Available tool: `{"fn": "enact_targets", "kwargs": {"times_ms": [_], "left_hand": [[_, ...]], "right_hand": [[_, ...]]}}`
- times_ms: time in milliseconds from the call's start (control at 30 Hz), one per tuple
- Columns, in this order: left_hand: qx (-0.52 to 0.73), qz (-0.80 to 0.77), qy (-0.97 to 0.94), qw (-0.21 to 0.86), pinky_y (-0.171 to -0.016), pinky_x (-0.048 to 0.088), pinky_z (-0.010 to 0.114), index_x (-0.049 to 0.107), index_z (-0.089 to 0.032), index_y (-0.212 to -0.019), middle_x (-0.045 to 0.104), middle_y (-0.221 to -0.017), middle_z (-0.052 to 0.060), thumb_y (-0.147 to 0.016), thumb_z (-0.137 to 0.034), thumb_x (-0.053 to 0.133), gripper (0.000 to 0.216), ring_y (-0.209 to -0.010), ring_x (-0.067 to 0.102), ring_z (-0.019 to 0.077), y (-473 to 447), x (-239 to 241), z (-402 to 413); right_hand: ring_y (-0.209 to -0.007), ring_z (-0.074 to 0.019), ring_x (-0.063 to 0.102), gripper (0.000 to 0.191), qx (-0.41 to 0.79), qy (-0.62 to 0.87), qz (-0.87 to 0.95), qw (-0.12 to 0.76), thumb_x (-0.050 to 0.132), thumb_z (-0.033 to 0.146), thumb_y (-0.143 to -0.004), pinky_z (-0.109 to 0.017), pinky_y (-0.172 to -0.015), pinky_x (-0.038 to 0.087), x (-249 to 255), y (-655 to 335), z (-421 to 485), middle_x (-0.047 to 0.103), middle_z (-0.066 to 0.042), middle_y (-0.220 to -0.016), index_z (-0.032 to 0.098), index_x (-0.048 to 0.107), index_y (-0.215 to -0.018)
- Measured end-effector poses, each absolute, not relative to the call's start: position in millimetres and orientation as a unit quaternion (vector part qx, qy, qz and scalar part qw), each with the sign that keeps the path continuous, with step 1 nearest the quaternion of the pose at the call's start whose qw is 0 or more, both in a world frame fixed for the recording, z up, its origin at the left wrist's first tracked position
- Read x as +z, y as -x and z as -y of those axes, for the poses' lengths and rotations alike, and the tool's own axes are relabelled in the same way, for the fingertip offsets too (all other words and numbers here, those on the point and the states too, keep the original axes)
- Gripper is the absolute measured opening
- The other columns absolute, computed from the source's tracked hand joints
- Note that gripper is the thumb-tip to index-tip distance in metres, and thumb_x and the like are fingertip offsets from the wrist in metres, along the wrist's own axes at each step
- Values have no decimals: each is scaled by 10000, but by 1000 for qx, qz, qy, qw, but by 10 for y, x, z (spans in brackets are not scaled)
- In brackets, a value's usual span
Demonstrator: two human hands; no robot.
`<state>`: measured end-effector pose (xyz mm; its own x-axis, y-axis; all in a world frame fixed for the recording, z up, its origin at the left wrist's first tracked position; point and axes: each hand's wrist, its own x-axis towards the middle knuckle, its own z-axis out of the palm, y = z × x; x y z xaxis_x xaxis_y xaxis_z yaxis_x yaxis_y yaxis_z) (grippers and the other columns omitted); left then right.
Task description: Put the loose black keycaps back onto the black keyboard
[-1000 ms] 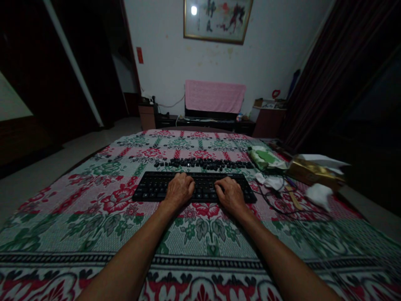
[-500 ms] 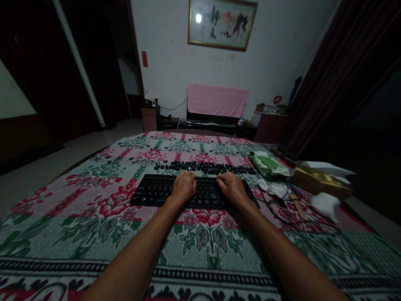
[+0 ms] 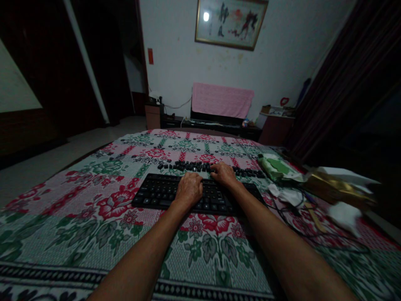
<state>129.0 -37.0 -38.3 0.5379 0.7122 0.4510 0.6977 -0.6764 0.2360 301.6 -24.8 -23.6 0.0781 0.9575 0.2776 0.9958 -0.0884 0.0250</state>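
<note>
A black keyboard [image 3: 156, 191] lies across the flowered tablecloth in front of me, with dark keys along its left and middle parts. My left hand [image 3: 190, 187] rests over its middle, fingers curled together; anything between them is hidden. Beyond the keyboard's far edge runs a row of loose black keycaps [image 3: 188, 166]. Over the far edge reaches my right hand [image 3: 224, 173], thumb and forefinger slightly apart beside the keycaps. Its wrist and forearm cover part of the keyboard's right side.
Right of the keyboard lie a green-and-white packet [image 3: 277, 167], crumpled white tissue [image 3: 286, 195], a black cable [image 3: 286, 221], a flat wooden stick [image 3: 316, 218] and a gold box [image 3: 338, 189]. Farther back, a pink towel [image 3: 222, 100] covers a screen by the wall.
My right hand has moved forward and left, from above the keyboard to the loose keycaps. My left hand stays over the keyboard. The view has turned slightly left.
</note>
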Motion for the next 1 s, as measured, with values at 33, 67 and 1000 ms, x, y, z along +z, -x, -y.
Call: {"fn": "enact_targets", "kwargs": {"times_ms": [33, 67, 1000], "left_hand": [[265, -402, -876, 12, -804, 335, 314, 585, -181, -891, 543, -859, 66, -769, -243, 386, 242, -862, 437, 181, -1290, -383, 373], [265, -403, -876, 10, -802, 336, 313, 584, -182, -893, 544, -855, 65, -769, -246, 385, 243, -860, 438, 181, -1290, -382, 375], [303, -396, -865, 49, -826, 344, 293, 592, -203, -887, 558, -890, 40, -744, -219, 410, 232, -876, 456, 167, -1276, -377, 355]], "right_hand": [[-864, -184, 507, 316, -110, 730, 670, 82, 471, 331, -703, -283, -742, 358, -232, -3016, 232, 563, -52, -910, 278, 574, -997], [-868, -188, 508, 318, -107, 731, 669, 79, 477, 329, -697, -288, -746, 358, -229, -3016, 218, 562, -52, -914, 281, 575, -996], [-815, -127, 551, 223, 105, 579, 755, 288, 510, 235, -693, -244, -754, 407, -65, -2945, 825, 618, -20, -893, 182, 588, -895]]}}
